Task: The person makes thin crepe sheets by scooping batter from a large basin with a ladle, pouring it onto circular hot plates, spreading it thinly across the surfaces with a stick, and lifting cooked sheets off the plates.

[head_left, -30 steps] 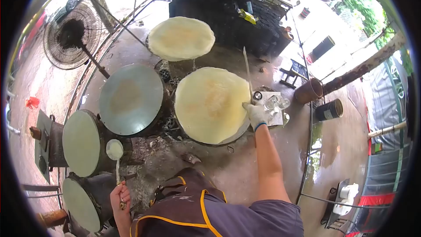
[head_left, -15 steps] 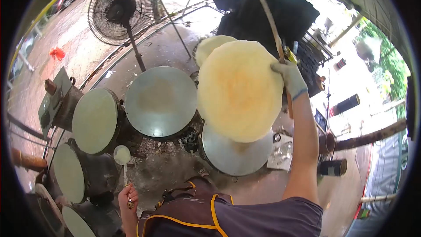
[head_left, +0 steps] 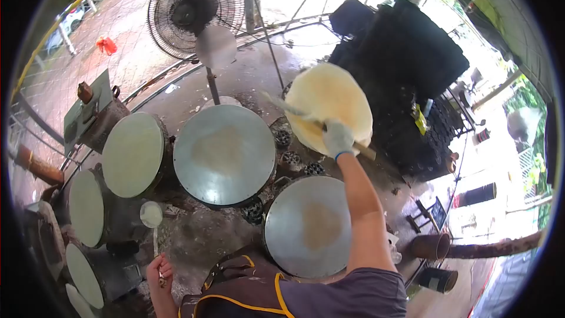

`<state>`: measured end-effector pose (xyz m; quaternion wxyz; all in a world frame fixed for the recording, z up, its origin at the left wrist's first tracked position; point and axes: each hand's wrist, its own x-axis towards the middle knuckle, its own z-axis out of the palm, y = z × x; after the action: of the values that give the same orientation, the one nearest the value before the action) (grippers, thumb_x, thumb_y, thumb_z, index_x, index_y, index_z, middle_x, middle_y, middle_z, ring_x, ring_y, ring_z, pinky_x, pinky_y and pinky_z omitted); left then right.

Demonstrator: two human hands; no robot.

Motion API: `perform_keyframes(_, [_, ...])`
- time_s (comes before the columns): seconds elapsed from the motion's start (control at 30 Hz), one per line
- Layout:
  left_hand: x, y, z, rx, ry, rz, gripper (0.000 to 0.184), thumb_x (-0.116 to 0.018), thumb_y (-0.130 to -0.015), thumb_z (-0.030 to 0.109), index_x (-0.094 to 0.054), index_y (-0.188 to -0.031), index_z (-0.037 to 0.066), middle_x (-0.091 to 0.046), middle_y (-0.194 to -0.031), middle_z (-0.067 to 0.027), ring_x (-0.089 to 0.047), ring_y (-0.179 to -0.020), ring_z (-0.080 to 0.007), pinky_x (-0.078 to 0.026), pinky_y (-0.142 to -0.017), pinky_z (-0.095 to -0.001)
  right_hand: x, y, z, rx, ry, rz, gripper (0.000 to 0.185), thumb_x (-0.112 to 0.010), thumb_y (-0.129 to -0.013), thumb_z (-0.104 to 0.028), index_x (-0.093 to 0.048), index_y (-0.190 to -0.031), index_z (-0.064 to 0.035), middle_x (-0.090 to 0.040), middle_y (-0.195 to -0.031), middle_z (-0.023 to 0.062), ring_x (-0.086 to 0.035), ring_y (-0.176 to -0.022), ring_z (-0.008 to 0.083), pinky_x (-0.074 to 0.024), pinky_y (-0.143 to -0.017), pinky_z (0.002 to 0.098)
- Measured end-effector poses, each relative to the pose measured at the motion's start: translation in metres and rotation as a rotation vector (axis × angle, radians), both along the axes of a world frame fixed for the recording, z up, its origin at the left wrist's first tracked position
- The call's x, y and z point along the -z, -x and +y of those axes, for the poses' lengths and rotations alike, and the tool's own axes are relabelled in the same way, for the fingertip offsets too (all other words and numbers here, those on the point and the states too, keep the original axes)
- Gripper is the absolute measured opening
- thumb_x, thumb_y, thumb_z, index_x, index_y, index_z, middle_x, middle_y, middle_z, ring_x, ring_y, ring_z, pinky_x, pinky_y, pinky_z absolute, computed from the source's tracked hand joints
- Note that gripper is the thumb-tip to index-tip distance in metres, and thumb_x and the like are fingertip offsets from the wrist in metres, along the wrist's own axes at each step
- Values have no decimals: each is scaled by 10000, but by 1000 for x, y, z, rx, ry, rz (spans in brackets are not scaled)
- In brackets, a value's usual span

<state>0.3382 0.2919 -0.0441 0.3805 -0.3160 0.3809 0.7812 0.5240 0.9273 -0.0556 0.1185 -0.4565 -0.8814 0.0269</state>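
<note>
My right hand [head_left: 339, 136], in a pale glove, is closed on a long flat wooden stick [head_left: 288, 106] over a thin round yellowish sheet [head_left: 329, 103] at the upper middle. Whatever the sheet rests on is hidden. At the lower left my left hand [head_left: 160, 271] grips the handle of a ladle [head_left: 151, 215], whose round bowl looks pale inside. Two bare round griddles [head_left: 225, 154] lie in the middle, the nearer one [head_left: 309, 227] partly behind my right forearm.
Several round plates with pale coatings [head_left: 133, 154] stand along the left. A fan [head_left: 196, 12] stands at the top left. A black bulky structure [head_left: 406, 53] is at the upper right. Metal cans [head_left: 431, 246] stand at the right, near a pole [head_left: 497, 246].
The sheet has moved up and away from the nearer griddle with my right hand. The stick has swung from upright to slanting leftward. My left hand still holds the ladle. The view has shifted.
</note>
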Motion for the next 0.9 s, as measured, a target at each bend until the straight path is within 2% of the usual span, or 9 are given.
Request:
perform_keyframes(0.23, [-11,-32,-27,-94,-72,92,94,-465,-946,86,-510,-974,8,-416,-629,2,-378,-442,-71,-312,-328,-205,14,-12,-33,-92,299,142,310,-559,-818,-308,-658,-1080,-175,-665,-988,175,-622,-954,373,-479,-827,452])
perform_keyframes(0.3, [-19,-45,-36,-133,-141,132,133,-460,-963,102,-473,-839,55,-396,-598,22,-354,-426,-56,-278,-326,-187,-35,11,-84,-194,438,301,450,-548,-879,-379,-599,-1188,-56,-635,-1108,217,-611,-1049,342,-471,-872,398])
perform_keyframes(0.4, [-48,-73,-60,-204,-151,172,179,-459,-965,165,-477,-809,82,-391,-585,30,-337,-436,-52,-265,-339,-197,-22,59,-144,-451,601,372,553,-608,-871,-192,-431,-1354,11,-533,-1310,213,-549,-1169,329,-427,-973,381])
perform_keyframes(0.43, [-53,-85,-72,-298,-128,212,160,-463,-960,178,-509,-863,59,-399,-595,30,-344,-448,-56,-272,-351,-193,3,77,-160,-506,452,246,584,-609,-869,-173,-398,-1385,0,-508,-1337,216,-515,-1219,293,-401,-1007,360])
perform_keyframes(0.47, [-54,-101,-92,-341,-166,256,159,-458,-964,191,-521,-951,46,-414,-612,25,-360,-461,-62,-292,-365,-199,8,92,-200,-584,639,252,588,-600,-877,-163,-381,-1399,-4,-517,-1333,204,-506,-1227,270,-396,-1013,349])
perform_keyframes(0.53, [-44,-138,-132,-488,-242,301,169,-447,-973,203,-507,-1003,48,-420,-628,21,-370,-472,-67,-312,-382,-207,54,130,-269,-796,812,238,587,-589,-884,-156,-373,-1419,-50,-558,-1272,166,-569,-1075,245,-458,-927,346])
perform_keyframes(0.63, [-41,-210,-198,-700,-101,335,191,-432,-984,221,-496,-1023,46,-425,-644,20,-380,-477,-73,-328,-394,-225,35,131,-441,-894,1227,-112,538,-577,-883,-143,-419,-1392,-66,-610,-1081,90,-575,-799,120,-530,-666,269])
perform_keyframes(0.7, [-26,-272,-248,-863,-47,344,169,-477,-970,207,-491,-1021,47,-442,-659,19,-395,-489,-72,-334,-405,-237,28,112,-552,-1017,1381,-168,486,-550,-889,-126,-450,-1360,-55,-601,-990,51,-528,-692,66,-477,-523,227])
perform_keyframes(0.9, [31,-464,-390,-1197,154,99,132,-501,-946,166,-466,-844,91,-402,-602,23,-336,-440,-73,-294,-391,-254,55,9,-841,-1397,1522,-496,352,-478,-929,-126,-526,-1259,-14,-617,-843,71,-552,-563,116,-486,-517,257])
